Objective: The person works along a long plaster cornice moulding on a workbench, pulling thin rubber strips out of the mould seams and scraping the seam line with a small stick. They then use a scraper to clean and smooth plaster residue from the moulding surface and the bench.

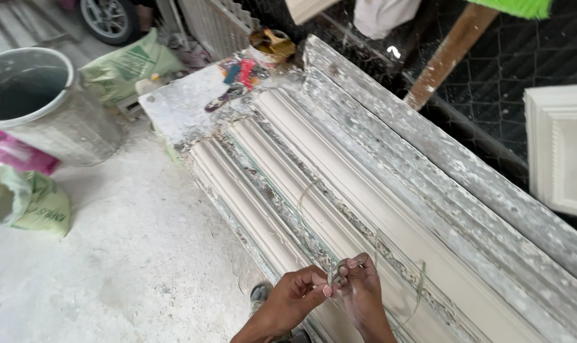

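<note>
The left hand and the right hand met fingertip to fingertip, pinched together on a thin, pale green strand of fibre; what exactly sat between the fingertips was too small to tell, perhaps a knot. The strand looped away to the right of the hands over the long white plaster cornice mould on the dusty counter. Well beyond the hands stood a small paint-smeared tin. Far to their left stood a large grey bucket on the floor.

hands pinch thin wire | over long plaster mould | grey bucket left
</note>
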Tool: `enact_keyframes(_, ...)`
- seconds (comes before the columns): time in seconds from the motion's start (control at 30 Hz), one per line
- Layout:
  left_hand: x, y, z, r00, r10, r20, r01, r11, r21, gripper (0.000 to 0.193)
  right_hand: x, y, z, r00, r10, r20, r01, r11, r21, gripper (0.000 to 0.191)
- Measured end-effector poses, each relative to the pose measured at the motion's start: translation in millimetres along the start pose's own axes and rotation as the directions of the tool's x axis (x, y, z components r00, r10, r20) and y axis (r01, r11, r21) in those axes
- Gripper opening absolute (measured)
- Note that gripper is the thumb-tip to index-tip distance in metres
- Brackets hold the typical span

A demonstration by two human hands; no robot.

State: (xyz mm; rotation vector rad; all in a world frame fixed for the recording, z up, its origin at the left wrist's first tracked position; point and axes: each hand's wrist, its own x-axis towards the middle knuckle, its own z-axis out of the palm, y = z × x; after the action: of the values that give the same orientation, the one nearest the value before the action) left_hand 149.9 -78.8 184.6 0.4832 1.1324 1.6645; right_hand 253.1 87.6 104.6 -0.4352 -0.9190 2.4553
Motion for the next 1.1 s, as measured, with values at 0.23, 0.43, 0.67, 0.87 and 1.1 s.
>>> enact_keyframes(0.23,44,-41,-26,0.973,-0.069,-0.221,0.082,0.995,0.05,0.01,-12,10,3,0.985,-0.088,-0.149,0.067,0.988,-0.14,0.009)
enact_keyframes(0.43,97,-68,-64,0.853,0.388,-0.349,-0.296,0.911,0.288,0.013,-22,41,22,0.995,-0.014,-0.1,-0.06,0.709,-0.702,0.012)
enact_keyframes(0.67,94,-30,-97,0.977,-0.193,0.09,0.15,0.923,0.354,0.016,-16,27,0,0.926,-0.11,-0.362,-0.108,0.84,-0.532,0.01)
enact_keyframes(0.87,89,-6,-92,0.858,-0.263,0.441,0.343,0.933,-0.112,0.02,-6,32,1,0.876,-0.023,-0.481,-0.012,0.998,-0.069,0.01)
enact_keyframes(1.1,107,-38,-97,0.952,-0.227,0.207,0.186,0.962,0.2,0.015,14,38,19,0.871,-0.136,-0.471,0.116,0.991,-0.072,0.01)
